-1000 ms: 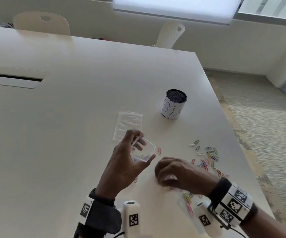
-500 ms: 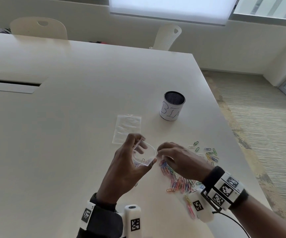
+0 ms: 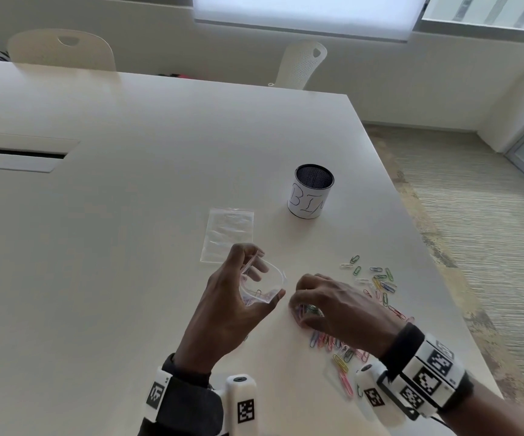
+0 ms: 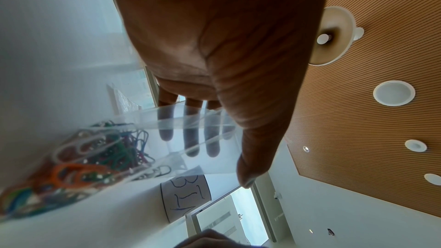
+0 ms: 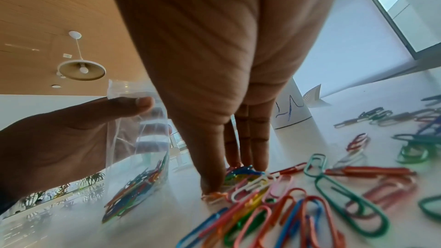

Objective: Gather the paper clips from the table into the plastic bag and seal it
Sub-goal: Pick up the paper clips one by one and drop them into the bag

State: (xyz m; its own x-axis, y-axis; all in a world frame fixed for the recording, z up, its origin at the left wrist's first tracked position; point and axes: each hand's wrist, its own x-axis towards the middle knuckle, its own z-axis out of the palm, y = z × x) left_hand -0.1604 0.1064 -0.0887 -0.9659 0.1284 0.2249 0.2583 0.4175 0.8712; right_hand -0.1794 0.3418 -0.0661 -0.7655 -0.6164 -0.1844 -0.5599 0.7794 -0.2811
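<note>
Clear plastic bag (image 3: 262, 283) held upright above the white table (image 3: 128, 247), mouth open; left hand (image 3: 232, 305) grips its rim, thumb on the near side, fingers on the far side. Coloured clips lie in the bag's bottom. Right hand (image 3: 333, 305), just right of the bag, has thumb and fingertips (image 5: 259, 157) closed down on a small bunch of paper clips (image 5: 248, 173) on the table. More loose clips (image 3: 377, 278) lie scattered to the right and nearer. Second flat bag (image 3: 227, 232) lies beyond the left hand; white bin (image 3: 311, 193) stands far right of it.
</note>
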